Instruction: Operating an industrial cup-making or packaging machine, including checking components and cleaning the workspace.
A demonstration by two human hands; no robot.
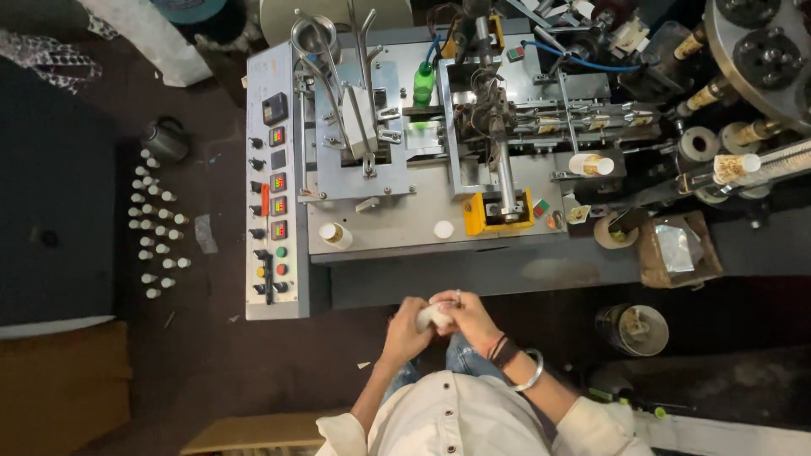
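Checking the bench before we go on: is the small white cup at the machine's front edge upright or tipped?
Upright. The white cup stands on the grey machine top, its round mouth facing the head camera.

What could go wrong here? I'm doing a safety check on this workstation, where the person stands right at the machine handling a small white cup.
1. The loose bangle and wrist bands on the right hand might catch if that hand reaches into the machine's exposed mechanism.
2. The small white cup, gripped by both the right and the left hand, could be crushed or dropped.
3. The small bottles standing on the floor could be kicked over.
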